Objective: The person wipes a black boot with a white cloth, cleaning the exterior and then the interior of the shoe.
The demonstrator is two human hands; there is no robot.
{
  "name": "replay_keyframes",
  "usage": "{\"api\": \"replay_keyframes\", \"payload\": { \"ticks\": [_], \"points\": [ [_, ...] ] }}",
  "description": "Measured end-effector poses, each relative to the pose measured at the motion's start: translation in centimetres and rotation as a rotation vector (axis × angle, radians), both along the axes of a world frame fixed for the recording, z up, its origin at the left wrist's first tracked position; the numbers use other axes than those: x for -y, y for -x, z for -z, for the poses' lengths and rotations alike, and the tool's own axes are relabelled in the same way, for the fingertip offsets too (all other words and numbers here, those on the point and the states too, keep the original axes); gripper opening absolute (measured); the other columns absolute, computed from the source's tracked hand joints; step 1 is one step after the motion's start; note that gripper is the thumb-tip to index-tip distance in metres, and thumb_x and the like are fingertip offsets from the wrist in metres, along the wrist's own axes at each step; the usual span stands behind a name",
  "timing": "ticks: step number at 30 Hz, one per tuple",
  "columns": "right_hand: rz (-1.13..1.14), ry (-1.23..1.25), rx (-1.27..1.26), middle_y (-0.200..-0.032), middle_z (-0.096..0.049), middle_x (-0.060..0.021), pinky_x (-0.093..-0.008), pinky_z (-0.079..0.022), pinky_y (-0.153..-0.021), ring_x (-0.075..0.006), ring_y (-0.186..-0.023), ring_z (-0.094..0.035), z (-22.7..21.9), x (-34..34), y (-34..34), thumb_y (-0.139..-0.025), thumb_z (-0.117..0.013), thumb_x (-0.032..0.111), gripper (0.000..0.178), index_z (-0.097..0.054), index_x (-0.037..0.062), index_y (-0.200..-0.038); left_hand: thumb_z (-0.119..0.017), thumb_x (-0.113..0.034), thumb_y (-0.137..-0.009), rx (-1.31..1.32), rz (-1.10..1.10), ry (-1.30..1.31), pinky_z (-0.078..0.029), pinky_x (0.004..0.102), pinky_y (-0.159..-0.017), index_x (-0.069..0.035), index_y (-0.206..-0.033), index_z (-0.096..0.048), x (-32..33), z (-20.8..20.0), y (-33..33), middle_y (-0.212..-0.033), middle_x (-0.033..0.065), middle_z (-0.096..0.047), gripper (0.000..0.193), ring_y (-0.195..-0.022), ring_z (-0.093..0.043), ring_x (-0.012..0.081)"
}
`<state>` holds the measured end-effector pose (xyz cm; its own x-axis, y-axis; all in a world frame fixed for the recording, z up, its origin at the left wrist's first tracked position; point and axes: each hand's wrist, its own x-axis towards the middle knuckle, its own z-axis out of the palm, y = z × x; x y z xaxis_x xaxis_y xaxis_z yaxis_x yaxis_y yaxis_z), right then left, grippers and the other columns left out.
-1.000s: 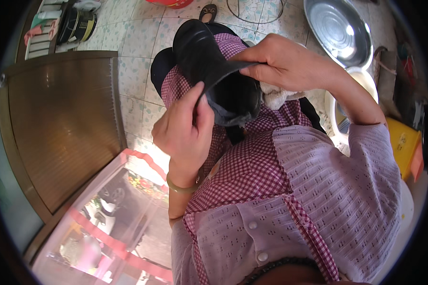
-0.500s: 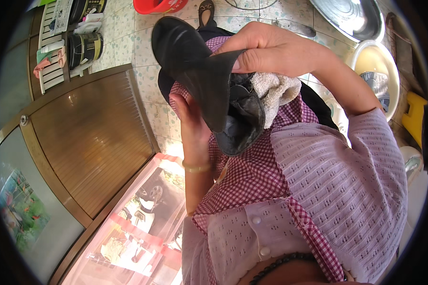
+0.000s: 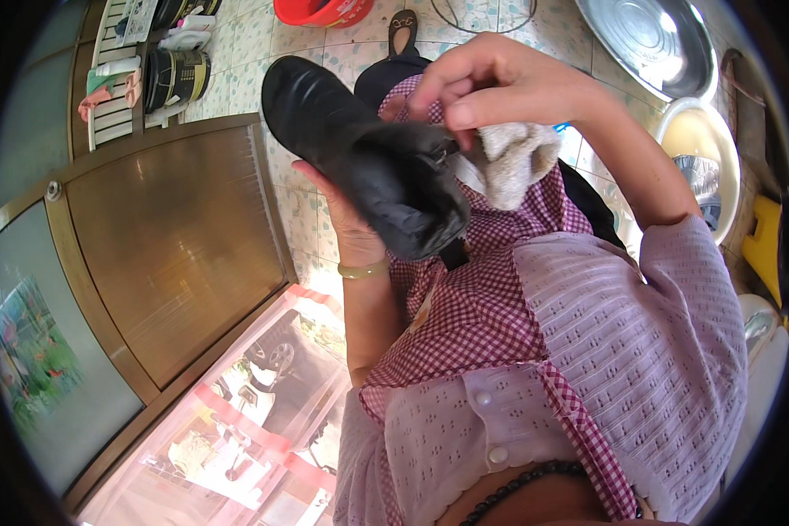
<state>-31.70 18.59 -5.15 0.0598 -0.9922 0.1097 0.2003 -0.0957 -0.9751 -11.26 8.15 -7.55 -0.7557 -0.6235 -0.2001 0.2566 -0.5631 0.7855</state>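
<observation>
My left hand [image 3: 346, 215] supports a black ankle boot [image 3: 368, 162] from below, fingers and thumb around its side. The boot lies tilted, toe toward the upper left. Its open shaft, crumpled at the edge, faces my body. Over the top of the shaft, my right hand [image 3: 508, 88] is bent, thumb and fingers curled close to the boot's edge. A whitish terry cloth [image 3: 513, 167] hangs under that palm and appears gripped there, though the holding fingers are partly hidden. Beneath both is a red-and-white checked apron [image 3: 465, 307].
A red basin [image 3: 324, 10] stands on the tiled floor ahead. To the right are a metal basin [image 3: 653, 44] and a cream tub [image 3: 700, 140] with bundled items inside. A brown framed door [image 3: 171, 254] and a pink-edged clear sheet [image 3: 254, 403] are at left.
My right thumb and fingers have come off the boot's shaft flap, which has folded back. The boot has turned, its opening now showing more. The cloth has shifted slightly upward.
</observation>
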Motion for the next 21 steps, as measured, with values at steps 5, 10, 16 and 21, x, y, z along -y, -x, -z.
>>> {"api": "replay_keyframes", "payload": {
  "ticks": [5, 10, 16, 21],
  "points": [
    [0.015, -0.051, -0.018, -0.071, -0.061, -0.0025, -0.0211, -0.045, -0.053, -0.0068, -0.061, -0.058, -1.1, -2.3, 0.6, -0.08, -0.066, 0.021, 0.024, -0.06, -0.0005, -0.088, -0.04, -0.079, -0.072, -0.364, 0.12, -0.356, -0.035, 0.0468, -0.105, -0.002, -0.136, -0.035, 3.0, 0.4, -3.3, -0.129, 0.0169, -0.05, 0.101, -0.121, -0.046, 0.0331],
    [-0.117, 0.156, -0.332, -0.06, -0.06, -0.0048, -0.0267, -0.041, -0.05, -0.0112, -0.051, -0.056, -4.1, -3.1, -2.7, -0.077, -0.068, 0.011, 0.034, -0.061, 0.0015, -0.108, -0.043, -0.077, -0.073, 0.069, -0.299, 0.12, -0.036, 0.0447, -0.105, -0.005, -0.137, -0.035, 3.9, 0.0, -3.9, -0.132, 0.0133, -0.048, 0.097, -0.121, -0.046, 0.0296],
    [-0.068, -0.025, -0.68, -0.066, -0.06, -0.0176, -0.0394, -0.045, -0.058, -0.0325, -0.06, -0.058, -2.8, 0.1, -7.3, -0.084, -0.059, 0.023, 0.031, -0.063, 0.0007, -0.105, -0.04, -0.075, -0.078, 0.141, -0.392, 0.216, -0.035, 0.0432, -0.106, -0.007, -0.138, -0.035, 3.7, -0.3, -3.2, -0.137, 0.0096, -0.043, 0.09, -0.125, -0.041, 0.0266],
    [-0.223, -0.037, -0.49, -0.066, -0.059, -0.0167, -0.037, -0.045, -0.058, -0.0284, -0.059, -0.057, -3.2, 1.2, -7.3, -0.088, -0.056, 0.025, 0.029, -0.065, 0.0011, -0.101, -0.04, -0.073, -0.08, 0.182, -0.369, 0.161, -0.035, 0.0432, -0.106, -0.007, -0.138, -0.035, 4.2, 0.7, -4.0, -0.139, 0.0096, -0.041, 0.088, -0.126, -0.041, 0.027]
  ]
}}
